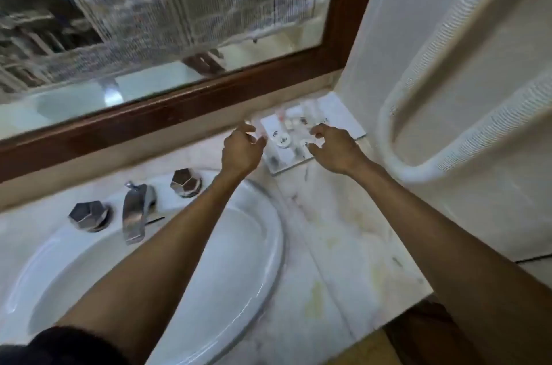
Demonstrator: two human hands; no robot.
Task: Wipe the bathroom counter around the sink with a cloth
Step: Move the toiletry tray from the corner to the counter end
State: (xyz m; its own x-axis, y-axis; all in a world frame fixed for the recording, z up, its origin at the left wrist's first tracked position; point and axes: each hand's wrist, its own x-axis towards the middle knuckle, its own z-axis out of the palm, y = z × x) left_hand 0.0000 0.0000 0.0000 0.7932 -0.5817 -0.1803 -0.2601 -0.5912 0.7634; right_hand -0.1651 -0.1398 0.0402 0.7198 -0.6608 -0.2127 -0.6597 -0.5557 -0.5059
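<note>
The pale marble counter (337, 233) runs around an oval white sink (167, 269). In the back right corner lies a clear tray (343, 113) holding several small toiletry items, blurred. My left hand (242, 149) hovers at the tray's left edge with its fingers spread and nothing in it. My right hand (334, 146) reaches over the tray's front right part, fingers curled apart, also holding nothing. No cloth is in view.
A chrome faucet (136, 215) with two faceted knobs (89, 215) (185, 182) stands behind the sink. A wood-framed mirror (179, 107) backs the counter. A white towel (448, 89) hangs on the tiled right wall, close to the tray.
</note>
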